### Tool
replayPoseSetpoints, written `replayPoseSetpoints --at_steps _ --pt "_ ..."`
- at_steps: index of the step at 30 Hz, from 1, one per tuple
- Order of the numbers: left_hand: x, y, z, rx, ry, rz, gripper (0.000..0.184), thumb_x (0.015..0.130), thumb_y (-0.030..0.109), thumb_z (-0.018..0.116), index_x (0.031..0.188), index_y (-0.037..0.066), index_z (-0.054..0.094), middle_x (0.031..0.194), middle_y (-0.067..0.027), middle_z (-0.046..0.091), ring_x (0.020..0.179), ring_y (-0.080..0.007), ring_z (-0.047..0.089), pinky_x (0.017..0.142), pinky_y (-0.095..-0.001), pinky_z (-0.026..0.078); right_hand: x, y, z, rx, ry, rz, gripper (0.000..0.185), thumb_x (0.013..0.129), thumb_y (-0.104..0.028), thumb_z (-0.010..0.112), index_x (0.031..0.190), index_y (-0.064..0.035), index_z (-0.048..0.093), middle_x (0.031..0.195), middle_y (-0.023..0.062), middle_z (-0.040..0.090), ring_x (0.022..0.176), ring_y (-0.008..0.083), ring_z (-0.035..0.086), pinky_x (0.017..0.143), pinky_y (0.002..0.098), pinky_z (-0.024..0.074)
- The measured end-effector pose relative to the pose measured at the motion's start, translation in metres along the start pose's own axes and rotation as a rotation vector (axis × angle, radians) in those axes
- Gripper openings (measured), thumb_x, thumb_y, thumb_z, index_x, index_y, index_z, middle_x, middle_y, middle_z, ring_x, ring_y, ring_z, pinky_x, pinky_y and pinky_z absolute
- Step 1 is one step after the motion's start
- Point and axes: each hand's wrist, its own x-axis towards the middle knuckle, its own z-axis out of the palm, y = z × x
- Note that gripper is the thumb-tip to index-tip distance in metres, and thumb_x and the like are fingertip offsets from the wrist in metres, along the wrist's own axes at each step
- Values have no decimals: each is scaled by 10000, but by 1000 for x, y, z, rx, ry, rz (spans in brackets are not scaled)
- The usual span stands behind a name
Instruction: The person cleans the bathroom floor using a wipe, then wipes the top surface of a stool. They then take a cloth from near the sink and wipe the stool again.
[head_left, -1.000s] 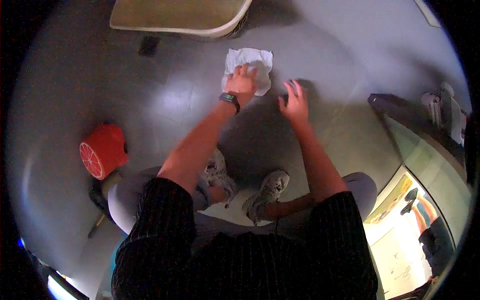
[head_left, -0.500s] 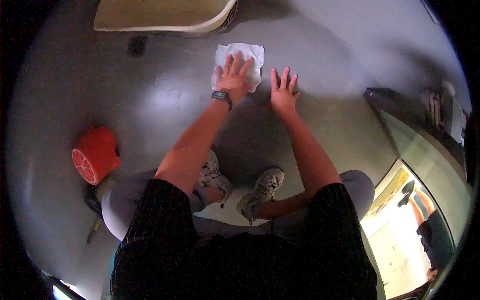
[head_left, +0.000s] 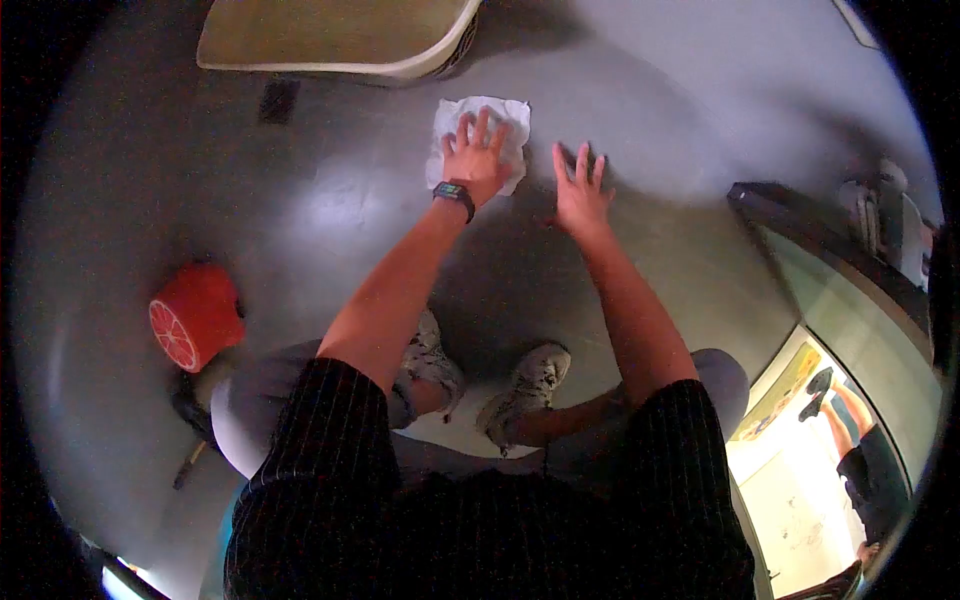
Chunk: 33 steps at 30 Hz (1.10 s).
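A white cloth (head_left: 516, 138), perhaps a paper towel, lies spread on the grey floor ahead of me, its edges a little crumpled. My left hand (head_left: 475, 168), with a dark watch on its wrist, rests flat on it, fingers apart. Part of the cloth is hidden under the palm. To the right of the cloth, my right hand (head_left: 582, 200) is stretched out with spread fingers and holds nothing. It is over the floor and does not touch the cloth; whether its fingertips touch the floor I cannot tell.
A beige, rounded bin-like object (head_left: 400, 68) stands at the top. At left is a red stool-like object (head_left: 200, 315) with a citrus-slice pattern. A dark-edged cabinet or glass panel (head_left: 790, 255) runs down the right. Beyond it, a person (head_left: 860, 455) shows near a bright doorway.
My right hand has shifted slightly right, away from the cloth. My left hand stays on the cloth, its fingers a bit more bent. The whole view has moved slightly.
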Motion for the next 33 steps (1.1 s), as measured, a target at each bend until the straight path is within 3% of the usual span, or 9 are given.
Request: replayPoseSetpoints --at_steps 3,5,9,16,21,25,27,31,33 --pt "4 -1 8 8 63 -19 775 894 439 660 1574 259 335 1689 -123 146 1540 -414 139 1176 -673 198 -2 5 13 2 50 -16 754 979 -214 595 1608 -354 202 1699 149 33 1500 543 133 977 823 352" --pt "1 1 20 11 133 -29 775 901 459 646 1576 245 332 1687 -131 150 1539 -423 133 1179 -671 190 -3 4 9 59 -26 24 1430 496 -239 999 1612 -377 115 1702 117 -46 1523 510 66 1037 799 326" --pt "14 2 33 -23 218 4 789 933 526 582 1594 200 298 1686 -139 158 1539 -439 121 1200 -653 149 -1 9 27 -23 33 -10 1437 485 -239 998 1611 -378 116 1702 112 -59 1526 507 51 1032 798 339" --pt "115 -21 -3 108 189 100 741 968 573 515 1604 278 275 1700 -78 145 1555 -359 133 1236 -573 147 0 -4 -8 26 -94 28 1412 506 -241 991 1610 -376 121 1701 120 -56 1527 505 40 1032 783 359" --pt "84 -66 0 12 313 171 762 966 631 487 1601 262 283 1679 -78 218 1519 -342 246 1230 -519 203 -7 -1 -12 71 -102 -22 1371 579 -282 964 1617 -382 73 1698 135 -64 1512 541 61 1015 815 339" --pt "38 -133 -10 105 209 251 775 965 600 507 1589 185 310 1599 -188 352 1462 -386 333 1208 -560 218 -4 -2 -10 78 -83 1 1395 543 -266 979 1611 -378 88 1695 133 -61 1515 530 64 1011 792 374" --pt "21 -177 -13 221 257 229 763 971 572 514 1576 141 339 1586 -207 371 1475 -414 307 1205 -564 210 -5 -3 -11 75 -82 5 1400 527 -241 987 1606 -372 106 1692 133 -57 1519 518 62 1017 768 400" --pt "10 -302 7 184 461 -72 789 978 576 487 1568 74 339 1617 -210 318 1494 -440 259 1201 -572 203 -4 -4 -16 46 -88 -15 1407 535 -208 984 1609 -365 88 1691 134 -68 1516 523 67 1002 768 413" --pt "13 -303 13 131 577 -186 812 974 588 479 1567 53 332 1625 -208 305 1494 -445 254 1192 -593 205 -7 -6 -18 52 -75 -32 1408 536 -204 983 1609 -361 85 1691 135 -70 1515 526 67 1000 768 414"
